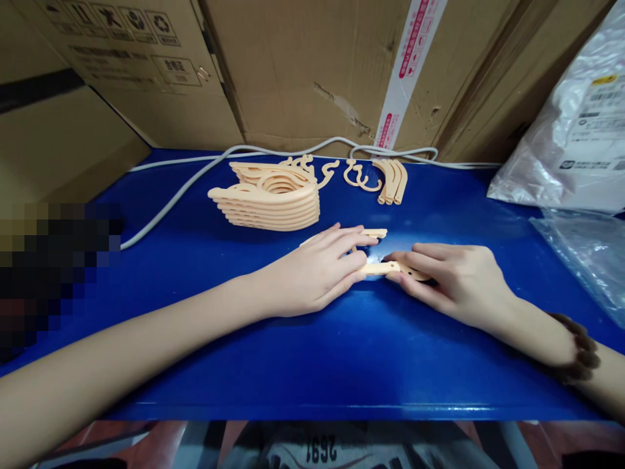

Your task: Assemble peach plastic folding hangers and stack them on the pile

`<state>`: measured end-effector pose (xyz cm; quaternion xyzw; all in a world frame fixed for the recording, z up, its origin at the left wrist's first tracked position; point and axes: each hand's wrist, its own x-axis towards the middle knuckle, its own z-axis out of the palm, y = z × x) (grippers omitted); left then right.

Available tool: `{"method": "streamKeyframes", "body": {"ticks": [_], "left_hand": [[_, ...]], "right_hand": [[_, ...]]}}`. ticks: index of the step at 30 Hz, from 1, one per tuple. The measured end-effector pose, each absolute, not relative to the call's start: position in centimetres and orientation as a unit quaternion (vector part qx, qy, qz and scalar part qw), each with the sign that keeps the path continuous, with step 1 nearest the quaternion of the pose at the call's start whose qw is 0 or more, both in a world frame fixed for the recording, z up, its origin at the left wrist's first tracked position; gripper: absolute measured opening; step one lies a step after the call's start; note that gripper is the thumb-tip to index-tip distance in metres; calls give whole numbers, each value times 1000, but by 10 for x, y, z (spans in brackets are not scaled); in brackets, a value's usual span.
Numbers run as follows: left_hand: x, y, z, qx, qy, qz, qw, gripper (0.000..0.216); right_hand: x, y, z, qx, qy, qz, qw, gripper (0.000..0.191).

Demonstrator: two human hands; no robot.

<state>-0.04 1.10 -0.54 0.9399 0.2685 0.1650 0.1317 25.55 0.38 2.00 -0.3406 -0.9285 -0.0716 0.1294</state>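
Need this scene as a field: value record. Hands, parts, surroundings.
Left hand: fingers around cream plastic bar
Right hand: fingers at the bar's right end
Stack: layered cream plastic hanger parts
Loose: cream plastic hooks, curved cream plastic pieces
Surface: glossy blue tabletop
Behind: white cable, brown cardboard

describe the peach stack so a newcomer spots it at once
On the blue table, look toward the cardboard at the back. Just beyond the left hand sits the peach stack, far bulkier and more layered than the curved pieces right of it.
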Motion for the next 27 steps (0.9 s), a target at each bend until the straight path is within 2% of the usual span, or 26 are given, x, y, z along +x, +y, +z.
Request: {"method": "streamKeyframes", "body": {"ticks": [9,24,27], "left_hand": [[-1,9,0,946,239,163,144,25],[-2,10,0,941,236,168,176,19],[-2,10,-1,930,255,179,198,28]], "right_hand": [[257,3,15,-334,-927,75,151,29],[253,1,21,-275,-948,8,161,28],[256,1,23,-255,-955,19,150,29]]}}
